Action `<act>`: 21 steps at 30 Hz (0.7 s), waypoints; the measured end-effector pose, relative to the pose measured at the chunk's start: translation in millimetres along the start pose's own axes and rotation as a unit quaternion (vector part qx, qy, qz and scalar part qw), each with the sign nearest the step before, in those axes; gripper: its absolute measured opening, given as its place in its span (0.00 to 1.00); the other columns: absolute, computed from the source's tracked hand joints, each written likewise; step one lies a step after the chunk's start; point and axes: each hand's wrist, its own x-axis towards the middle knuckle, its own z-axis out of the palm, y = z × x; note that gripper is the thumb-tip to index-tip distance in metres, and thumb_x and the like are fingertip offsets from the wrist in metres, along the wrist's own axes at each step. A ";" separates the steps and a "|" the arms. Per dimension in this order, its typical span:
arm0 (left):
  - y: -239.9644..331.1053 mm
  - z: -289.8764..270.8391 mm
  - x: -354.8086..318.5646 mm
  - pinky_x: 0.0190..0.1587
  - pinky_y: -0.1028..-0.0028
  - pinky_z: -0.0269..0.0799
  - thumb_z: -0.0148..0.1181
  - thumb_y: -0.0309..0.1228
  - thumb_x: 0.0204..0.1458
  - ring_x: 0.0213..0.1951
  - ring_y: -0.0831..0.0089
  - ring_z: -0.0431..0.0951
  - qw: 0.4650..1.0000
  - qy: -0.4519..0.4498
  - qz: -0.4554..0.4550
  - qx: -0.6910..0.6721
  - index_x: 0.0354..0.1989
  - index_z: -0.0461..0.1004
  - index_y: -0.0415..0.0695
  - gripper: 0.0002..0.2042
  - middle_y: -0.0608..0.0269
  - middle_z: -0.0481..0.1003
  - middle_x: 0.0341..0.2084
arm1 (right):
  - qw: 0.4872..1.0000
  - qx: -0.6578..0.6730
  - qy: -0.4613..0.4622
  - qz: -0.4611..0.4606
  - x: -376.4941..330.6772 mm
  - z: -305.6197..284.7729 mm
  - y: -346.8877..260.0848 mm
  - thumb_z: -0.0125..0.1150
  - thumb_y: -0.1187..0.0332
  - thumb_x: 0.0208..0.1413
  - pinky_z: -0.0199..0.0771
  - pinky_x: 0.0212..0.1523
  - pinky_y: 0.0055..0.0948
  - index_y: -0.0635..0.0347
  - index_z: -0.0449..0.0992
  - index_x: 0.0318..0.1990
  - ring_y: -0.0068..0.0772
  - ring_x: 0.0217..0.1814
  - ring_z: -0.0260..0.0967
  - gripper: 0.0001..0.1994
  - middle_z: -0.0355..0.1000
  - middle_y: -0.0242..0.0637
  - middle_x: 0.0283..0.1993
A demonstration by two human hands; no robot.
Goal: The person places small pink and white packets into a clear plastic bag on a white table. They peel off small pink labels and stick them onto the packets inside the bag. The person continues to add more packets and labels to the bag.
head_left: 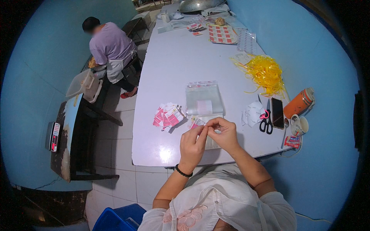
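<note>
My left hand [192, 145], with a dark beaded bracelet at its wrist, and my right hand [224, 134] meet fingertip to fingertip over the near part of the white table. Both are closed in a pinch; whatever lies between the fingers is too small to make out. A pink-and-white paper label [197, 123] shows just beyond my left fingers; I cannot tell whether it is held or lying down. Past the hands lies a stack of transparent plastic bags [203, 96], with a pale printed slip on it. Left of it is a loose pile of pink-and-white labels [168, 116].
On the right lie scissors [266, 125], a phone [277, 112], crumpled white paper [252, 114], a spoon, cups [299, 125], an orange flask [298, 104] and yellow ribbon [265, 73]. Label sheets [222, 34] lie farther back. A person [112, 46] sits at left, beyond a scale [54, 136].
</note>
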 end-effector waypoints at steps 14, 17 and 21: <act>-4.4 6.5 9.8 0.42 0.71 0.79 0.64 0.16 0.47 0.41 0.62 0.82 0.985 0.020 -0.103 -0.135 0.36 0.78 0.37 0.08 0.52 0.77 0.44 | 0.999 0.039 -0.021 0.026 -10.6 -5.9 3.9 0.61 0.81 0.56 0.77 0.43 0.22 0.66 0.80 0.39 0.20 0.40 0.75 0.05 0.78 0.32 0.37; -19.3 4.4 8.9 0.41 0.73 0.80 0.60 0.14 0.47 0.40 0.69 0.82 0.952 0.010 -0.186 -0.244 0.34 0.77 0.36 0.06 0.52 0.76 0.46 | 1.000 -0.006 -0.014 -0.015 -9.9 -30.6 18.7 0.58 0.83 0.55 0.76 0.43 0.22 0.66 0.79 0.39 0.20 0.41 0.73 0.07 0.76 0.34 0.40; -62.0 -15.6 2.7 0.42 0.75 0.81 0.59 0.15 0.51 0.42 0.72 0.80 0.897 0.045 -0.276 -0.342 0.35 0.76 0.36 0.05 0.55 0.76 0.47 | 0.994 -0.011 0.107 0.033 -2.5 -88.1 39.6 0.55 0.84 0.55 0.75 0.44 0.25 0.66 0.77 0.42 0.25 0.42 0.72 0.09 0.74 0.36 0.43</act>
